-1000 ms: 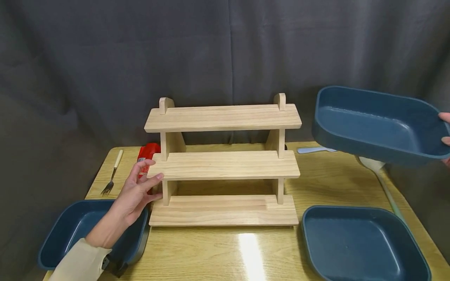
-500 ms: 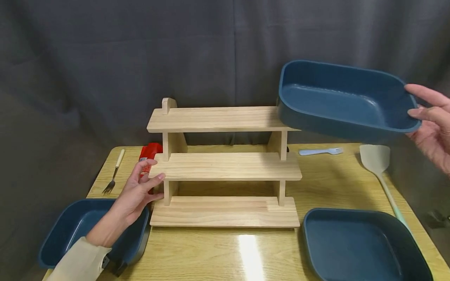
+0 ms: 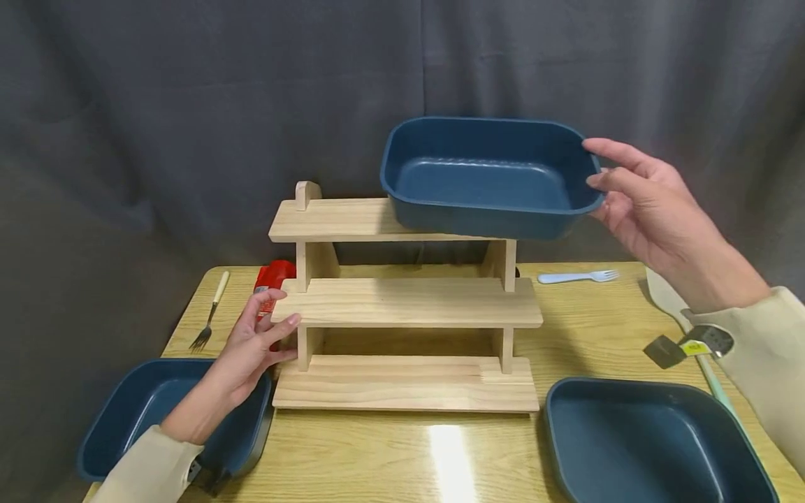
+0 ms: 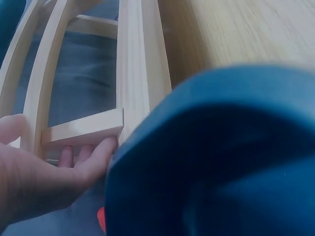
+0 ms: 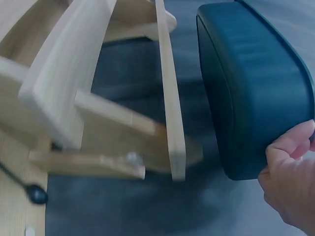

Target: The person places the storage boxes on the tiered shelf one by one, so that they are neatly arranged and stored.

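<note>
A three-tier wooden shelf [image 3: 402,304] stands in the middle of the table. My left hand [image 3: 248,353] holds its left end at the middle tier; in the left wrist view the fingers [image 4: 91,160] lie against the side support. My right hand [image 3: 654,202] pinches the right-end rim of a blue plastic bin [image 3: 490,183], thumb and fingers on either side of the wall. That bin hangs over the right part of the top tier. In the right wrist view a gap shows between the bin [image 5: 256,83] and the top board [image 5: 170,98].
Two more blue bins stand on the table, a left bin [image 3: 147,398] and a right bin [image 3: 660,440]. A cream-handled fork [image 3: 210,311], a red package [image 3: 274,274], a light blue fork [image 3: 577,276] and a pale turner [image 3: 666,297] lie around the shelf. Dark curtain [image 3: 207,126] hangs behind.
My right hand has carried the blue bin leftward from the far right to over the shelf's top tier, and the bin has levelled. My left hand keeps its hold on the shelf.
</note>
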### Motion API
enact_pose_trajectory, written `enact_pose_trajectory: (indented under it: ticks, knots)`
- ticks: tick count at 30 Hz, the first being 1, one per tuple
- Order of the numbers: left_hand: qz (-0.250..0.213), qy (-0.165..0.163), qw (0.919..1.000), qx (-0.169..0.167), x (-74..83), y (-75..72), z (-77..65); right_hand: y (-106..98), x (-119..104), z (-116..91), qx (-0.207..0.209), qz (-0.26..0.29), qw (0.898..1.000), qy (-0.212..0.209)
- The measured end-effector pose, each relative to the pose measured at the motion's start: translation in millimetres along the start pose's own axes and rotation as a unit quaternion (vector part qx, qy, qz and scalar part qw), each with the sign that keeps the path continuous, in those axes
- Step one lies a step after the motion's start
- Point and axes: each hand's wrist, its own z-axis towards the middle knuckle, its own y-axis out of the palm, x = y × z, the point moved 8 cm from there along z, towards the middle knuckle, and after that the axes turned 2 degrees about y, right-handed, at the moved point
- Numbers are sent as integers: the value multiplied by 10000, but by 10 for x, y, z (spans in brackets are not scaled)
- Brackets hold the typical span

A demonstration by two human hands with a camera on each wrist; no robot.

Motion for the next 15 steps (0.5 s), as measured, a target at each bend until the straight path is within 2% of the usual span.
enact_pose_trajectory:
  ticks: [8, 12, 15]
  knots:
    - [258, -18, 9996, -72, 17, -9, 9, 514, 274, 312, -285, -534, 9980, 166]
    - [277, 6, 9996, -63, 26, 3, 26, 649, 388, 436, -330, -605, 9973, 261]
    - [262, 22, 9996, -75, 32, 17, 38, 678, 450, 509, -278, -728, 9965, 304]
